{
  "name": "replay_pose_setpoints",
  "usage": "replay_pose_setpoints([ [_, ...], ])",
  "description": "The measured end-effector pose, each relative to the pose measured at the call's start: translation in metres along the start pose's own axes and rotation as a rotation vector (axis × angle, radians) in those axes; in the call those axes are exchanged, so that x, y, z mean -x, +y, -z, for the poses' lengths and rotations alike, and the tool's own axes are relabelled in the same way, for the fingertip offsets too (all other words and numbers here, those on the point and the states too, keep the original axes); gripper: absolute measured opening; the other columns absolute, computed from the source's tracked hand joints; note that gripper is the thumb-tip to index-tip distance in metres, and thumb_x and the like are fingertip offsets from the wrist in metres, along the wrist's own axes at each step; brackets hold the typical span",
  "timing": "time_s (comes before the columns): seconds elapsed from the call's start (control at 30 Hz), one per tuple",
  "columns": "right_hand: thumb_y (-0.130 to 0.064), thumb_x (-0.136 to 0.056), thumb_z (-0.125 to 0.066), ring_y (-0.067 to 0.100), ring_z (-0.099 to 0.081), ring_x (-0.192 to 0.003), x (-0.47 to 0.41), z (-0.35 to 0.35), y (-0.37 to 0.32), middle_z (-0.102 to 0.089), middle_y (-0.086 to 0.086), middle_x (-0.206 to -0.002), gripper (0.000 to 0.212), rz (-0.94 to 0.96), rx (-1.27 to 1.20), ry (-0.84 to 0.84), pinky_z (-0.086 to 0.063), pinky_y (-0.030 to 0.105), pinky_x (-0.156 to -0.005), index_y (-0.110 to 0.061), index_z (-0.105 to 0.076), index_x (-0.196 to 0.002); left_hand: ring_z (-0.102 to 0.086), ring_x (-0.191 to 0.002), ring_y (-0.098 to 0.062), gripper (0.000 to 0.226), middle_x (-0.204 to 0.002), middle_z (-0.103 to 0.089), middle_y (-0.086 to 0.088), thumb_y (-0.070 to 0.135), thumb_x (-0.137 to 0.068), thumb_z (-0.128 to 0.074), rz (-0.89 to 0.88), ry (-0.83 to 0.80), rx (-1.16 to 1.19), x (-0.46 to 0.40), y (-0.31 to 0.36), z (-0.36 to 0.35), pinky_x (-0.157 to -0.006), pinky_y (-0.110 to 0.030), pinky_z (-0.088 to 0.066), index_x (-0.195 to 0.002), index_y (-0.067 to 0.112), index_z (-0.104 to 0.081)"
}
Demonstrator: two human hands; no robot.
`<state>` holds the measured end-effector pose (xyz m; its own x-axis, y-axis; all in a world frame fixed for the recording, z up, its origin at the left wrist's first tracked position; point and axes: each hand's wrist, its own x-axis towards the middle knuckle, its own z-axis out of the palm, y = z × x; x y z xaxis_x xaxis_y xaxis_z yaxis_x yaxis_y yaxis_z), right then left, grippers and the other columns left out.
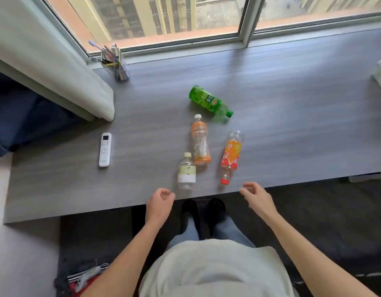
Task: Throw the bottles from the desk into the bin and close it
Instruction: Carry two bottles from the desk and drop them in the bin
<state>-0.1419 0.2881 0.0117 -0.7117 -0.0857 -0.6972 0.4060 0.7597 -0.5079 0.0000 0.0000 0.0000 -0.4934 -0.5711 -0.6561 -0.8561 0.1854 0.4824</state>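
Observation:
Several plastic bottles lie on the grey desk (292, 116): a green bottle (207, 102) farthest from me, an orange-labelled bottle with a white cap (200, 140), a clear bottle with a pale label (186, 171) and an orange bottle with a red cap (230, 156). My left hand (160, 201) hovers at the desk's near edge, just left of the clear bottle, fingers loosely curled and empty. My right hand (257, 196) hovers below the red-capped bottle, fingers apart, holding nothing. No bin is in view.
A white remote control (105, 149) lies on the desk's left part. A pen holder (115, 62) stands at the back left by the window. A pale cushion (56, 67) overlaps the desk's left end. My legs stand beneath the desk edge.

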Motion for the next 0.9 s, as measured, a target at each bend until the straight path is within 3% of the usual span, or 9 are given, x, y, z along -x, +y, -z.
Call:
replay_pose_setpoints([
  [0.13, -0.051, -0.086, -0.068, 0.024, -0.059, -0.119, -0.030, 0.005, -0.051, -0.059, 0.006, -0.134, 0.068, -0.011, -0.105, 0.062, -0.051, 0.045, -0.101, -0.016, -0.047, -0.141, -0.058, -0.105, -0.020, 0.058, -0.107, -0.064, 0.007, 0.061, -0.077, -0.067, 0.016, 0.013, 0.026, -0.023, 0.040, -0.004, -0.081, -0.034, -0.045, -0.122, 0.027, -0.054],
  [0.27, -0.052, -0.082, -0.070, 0.029, -0.047, -0.135, -0.058, -0.008, -0.081, -0.041, 0.011, -0.151, 0.093, -0.061, -0.167, 0.111, -0.044, 0.046, -0.106, -0.012, -0.028, -0.154, -0.053, -0.125, -0.024, 0.089, -0.135, -0.056, -0.002, 0.065, -0.068, -0.072, 0.023, -0.008, 0.031, -0.043, 0.064, -0.022, -0.093, -0.036, -0.044, -0.139, 0.021, -0.043],
  [0.33, -0.055, -0.079, -0.071, 0.031, -0.050, -0.131, -0.069, -0.014, -0.091, -0.040, 0.011, -0.149, 0.098, -0.090, -0.145, 0.131, -0.046, 0.048, -0.105, -0.012, -0.025, -0.155, -0.051, -0.130, -0.024, 0.103, -0.142, -0.051, -0.003, 0.069, -0.061, -0.072, 0.032, -0.011, 0.031, -0.048, 0.070, -0.030, -0.092, -0.035, -0.043, -0.144, 0.020, -0.037],
  [0.4, -0.058, -0.077, -0.071, 0.031, -0.056, -0.121, -0.084, -0.022, -0.097, -0.045, 0.010, -0.141, 0.092, -0.127, -0.122, 0.152, -0.050, 0.052, -0.100, -0.012, -0.033, -0.148, -0.049, -0.130, -0.024, 0.112, -0.143, -0.048, -0.003, 0.073, -0.054, -0.071, 0.044, -0.004, 0.030, -0.056, 0.074, -0.041, -0.090, -0.033, -0.041, -0.146, 0.020, -0.034],
  [0.63, -0.066, -0.075, -0.070, 0.034, -0.055, -0.122, -0.098, -0.040, -0.097, -0.047, 0.011, -0.138, 0.100, -0.172, -0.010, 0.234, -0.051, 0.052, -0.097, -0.013, -0.027, -0.149, -0.051, -0.125, -0.027, 0.103, -0.133, -0.052, -0.006, 0.063, -0.057, -0.079, 0.055, 0.039, -0.043, -0.063, 0.074, -0.061, -0.095, -0.037, -0.044, -0.140, 0.017, -0.039],
  [0.9, -0.051, -0.075, -0.076, 0.027, -0.061, -0.098, -0.105, -0.029, -0.074, -0.053, 0.008, -0.116, 0.073, -0.122, 0.046, 0.199, -0.056, 0.046, -0.083, -0.013, -0.046, -0.129, -0.059, -0.110, -0.029, 0.083, -0.120, -0.058, -0.007, 0.054, -0.060, -0.080, 0.066, 0.057, -0.090, -0.062, 0.066, -0.057, -0.088, -0.038, -0.051, -0.128, 0.016, -0.050],
])
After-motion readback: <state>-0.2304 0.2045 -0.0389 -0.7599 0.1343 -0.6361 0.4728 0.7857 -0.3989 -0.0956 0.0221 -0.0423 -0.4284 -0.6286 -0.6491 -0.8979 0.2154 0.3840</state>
